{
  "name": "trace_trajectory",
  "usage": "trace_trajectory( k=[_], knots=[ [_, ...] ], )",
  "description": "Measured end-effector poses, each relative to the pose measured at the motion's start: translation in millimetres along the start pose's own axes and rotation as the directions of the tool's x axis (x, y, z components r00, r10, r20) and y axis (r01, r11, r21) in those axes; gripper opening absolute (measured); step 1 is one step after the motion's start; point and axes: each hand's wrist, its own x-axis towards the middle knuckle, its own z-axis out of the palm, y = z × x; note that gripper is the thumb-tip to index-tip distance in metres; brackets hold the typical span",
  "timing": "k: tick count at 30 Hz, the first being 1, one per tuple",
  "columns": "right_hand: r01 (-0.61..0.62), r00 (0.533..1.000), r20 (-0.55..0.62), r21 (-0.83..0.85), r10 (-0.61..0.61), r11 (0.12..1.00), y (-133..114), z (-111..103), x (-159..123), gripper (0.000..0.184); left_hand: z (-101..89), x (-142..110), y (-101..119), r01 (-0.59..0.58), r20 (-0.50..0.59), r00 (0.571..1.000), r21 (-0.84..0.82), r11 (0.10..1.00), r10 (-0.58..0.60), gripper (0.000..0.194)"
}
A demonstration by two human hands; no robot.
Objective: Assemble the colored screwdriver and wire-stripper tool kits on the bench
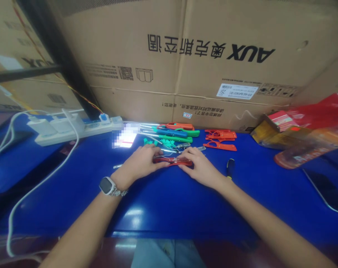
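Both my hands rest on the blue table (171, 201) and press on a red screwdriver-like tool (173, 161) lying flat between them. My left hand (142, 160), with a watch on its wrist, has its fingers curled over the tool's left end. My right hand (198, 165) pinches the right end. Just behind the hands lie green and blue handled tools (171, 134) with metal shafts, and small loose metal parts (185, 147).
Red plastic handle halves (220, 138) are stacked at the back right, a dark-handled tool (230, 166) lies right of my right hand. A white power strip (74, 128) with chargers and cables sits at the left. Cardboard boxes (208, 56) wall off the back. Plastic bags (305, 141) lie at the right.
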Motion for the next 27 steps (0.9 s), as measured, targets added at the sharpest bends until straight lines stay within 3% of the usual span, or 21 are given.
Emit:
trace_trajectory(
  k=[7, 12, 19, 23, 27],
  knots=[
    [-0.003, 0.999, -0.033, 0.088, 0.006, 0.996, 5, 8, -2, 0.017, 11.9, 6, 4, 0.046, -0.004, 0.999, -0.191, 0.980, -0.048, 0.042],
    [-0.016, 0.998, -0.053, 0.097, 0.022, 0.995, 3, 11, -5, 0.018, 16.3, 7, 4, 0.105, 0.003, 0.994, -0.150, 0.983, -0.105, 0.024],
    [-0.006, 0.997, -0.070, 0.102, 0.014, 0.995, -1, 12, -6, 0.014, 20.6, 8, 10, 0.223, -0.049, 0.972, -0.109, 0.969, -0.229, 0.024],
    [0.000, 0.997, -0.079, 0.105, 0.009, 0.994, 0, 14, -5, 0.011, 19.7, 14, 15, 0.240, -0.106, 0.963, -0.099, 0.966, -0.250, 0.019],
    [0.022, 0.996, -0.089, 0.110, -0.012, 0.994, 0, 15, -4, 0.010, 18.5, 23, 16, 0.208, -0.083, 0.972, -0.135, 0.969, -0.221, 0.012]
  ],
)
